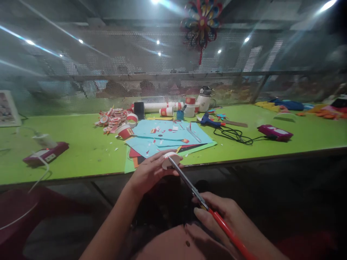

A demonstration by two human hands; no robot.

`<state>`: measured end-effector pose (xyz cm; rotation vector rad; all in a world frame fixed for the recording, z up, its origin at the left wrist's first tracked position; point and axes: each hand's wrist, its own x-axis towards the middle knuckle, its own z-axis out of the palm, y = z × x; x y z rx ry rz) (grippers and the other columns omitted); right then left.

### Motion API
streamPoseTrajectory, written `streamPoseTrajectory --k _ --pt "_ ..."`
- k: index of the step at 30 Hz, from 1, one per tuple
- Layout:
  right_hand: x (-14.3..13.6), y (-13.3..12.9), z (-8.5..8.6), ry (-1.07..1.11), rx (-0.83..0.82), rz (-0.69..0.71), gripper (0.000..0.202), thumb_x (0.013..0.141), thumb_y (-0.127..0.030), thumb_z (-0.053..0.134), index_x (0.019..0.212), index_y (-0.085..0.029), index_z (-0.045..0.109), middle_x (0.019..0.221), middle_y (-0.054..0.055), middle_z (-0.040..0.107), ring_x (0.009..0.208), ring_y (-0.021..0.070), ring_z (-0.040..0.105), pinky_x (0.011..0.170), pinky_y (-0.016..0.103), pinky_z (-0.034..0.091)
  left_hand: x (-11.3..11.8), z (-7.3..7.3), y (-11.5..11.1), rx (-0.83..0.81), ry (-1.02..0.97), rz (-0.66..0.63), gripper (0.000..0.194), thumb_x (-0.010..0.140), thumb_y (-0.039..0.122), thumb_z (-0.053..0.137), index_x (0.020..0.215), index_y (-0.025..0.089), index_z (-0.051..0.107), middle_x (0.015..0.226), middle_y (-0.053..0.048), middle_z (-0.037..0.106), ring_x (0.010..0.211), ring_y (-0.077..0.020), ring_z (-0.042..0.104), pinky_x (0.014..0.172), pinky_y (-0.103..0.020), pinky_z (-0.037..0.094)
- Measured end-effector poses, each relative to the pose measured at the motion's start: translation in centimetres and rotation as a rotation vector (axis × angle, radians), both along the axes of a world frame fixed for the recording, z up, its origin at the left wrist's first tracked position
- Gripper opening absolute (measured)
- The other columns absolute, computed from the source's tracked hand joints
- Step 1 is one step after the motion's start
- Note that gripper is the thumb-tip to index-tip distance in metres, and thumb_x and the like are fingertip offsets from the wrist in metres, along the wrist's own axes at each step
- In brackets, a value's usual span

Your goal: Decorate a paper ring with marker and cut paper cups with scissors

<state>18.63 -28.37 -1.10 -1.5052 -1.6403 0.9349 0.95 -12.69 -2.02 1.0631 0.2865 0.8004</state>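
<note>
Holds a small white piece (pixel 173 161), apparently paper with a red-lined rim, in the left hand (pixel 151 169), out by the fingertips and close to the near edge of the green table (pixel 86 151). Supports the piece from the left and from below in part-curled fingers, neither spread flat nor clenched; cannot tell the exact placing of every finger behind it. Grips red-handled scissors (pixel 202 199) in the right hand (pixel 226 213), wrapped about the handles, lower and well to the right. Points the long axis of the scissors slantwise, from handles at lower right up and leftward to tips at the piece. Reaches the piece from the right hand only by way of the blades, forward and to the left; touches it directly with the left hand, clearly the nearer of the two. Holds the curved rim uppermost, at an angle to the blade line. Cannot tell the depth of the tips behind the rim, nor the width of any gap between the blades. Has coloured paper sheets (pixel 146 126) just beyond the piece, and farther left a red-and-white paper cup (pixel 124 133) beside piled decorated pieces (pixel 112 119).
</note>
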Motion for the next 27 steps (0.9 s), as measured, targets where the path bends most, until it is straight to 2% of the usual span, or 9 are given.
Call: streamPoseTrajectory --k 3,8,14,20,27 --pt "-0.3 0.0 0.3 -0.029 -0.016 -0.005 0.026 0.088 -0.039 0.053 0.091 -0.017 0.066 0.081 0.004 0.067 0.073 0.0156 0.061 0.059 0.021 0.047 -0.2 -0.2 0.1 -0.004 -0.003 0.004 0.032 0.091 0.027 0.057 0.118 0.013 0.063 0.115 -0.018 0.068 0.102 -0.0322 0.067 0.083 -0.04 0.054" --pt "-0.4 -0.1 -0.3 -0.161 0.081 -0.047 0.024 0.089 -0.037 0.054 0.088 -0.016 0.066 0.076 0.002 0.066 0.069 0.0145 0.06 0.064 0.022 0.048 -0.2 -0.3 0.0 0.015 0.011 0.027 0.032 0.09 0.027 0.058 0.12 0.015 0.062 0.117 -0.017 0.067 0.104 -0.0328 0.066 0.086 -0.043 0.052" --pt "-0.5 -0.3 -0.9 -0.165 0.203 -0.043 0.021 0.089 -0.035 0.056 0.092 -0.018 0.068 0.073 0.002 0.068 0.065 0.0134 0.061 0.063 0.02 0.05 -0.3 -0.4 -0.1 0.016 0.001 0.054 0.032 0.089 0.027 0.059 0.119 0.015 0.064 0.118 -0.017 0.067 0.105 -0.0321 0.065 0.089 -0.042 0.051" --pt "-0.9 -0.5 -1.4 -0.228 0.193 -0.084 0.018 0.088 -0.034 0.058 0.086 -0.02 0.068 0.071 0.001 0.069 0.062 0.0133 0.063 0.059 0.019 0.049 -0.5 -0.8 -0.1 0.028 -0.038 0.036 0.031 0.09 0.022 0.056 0.119 0.015 0.064 0.121 -0.017 0.065 0.109 -0.0326 0.063 0.09 -0.044 0.051" --pt "-0.7 -0.5 -1.9 -0.244 0.254 -0.087 0.015 0.087 -0.033 0.06 0.09 -0.021 0.069 0.072 0.001 0.069 0.061 0.0128 0.062 0.06 0.019 0.049 -0.5 -0.8 -0.2 0.048 -0.035 0.035 0.031 0.09 0.022 0.056 0.12 0.015 0.064 0.123 -0.017 0.064 0.11 -0.0332 0.063 0.091 -0.044 0.051"
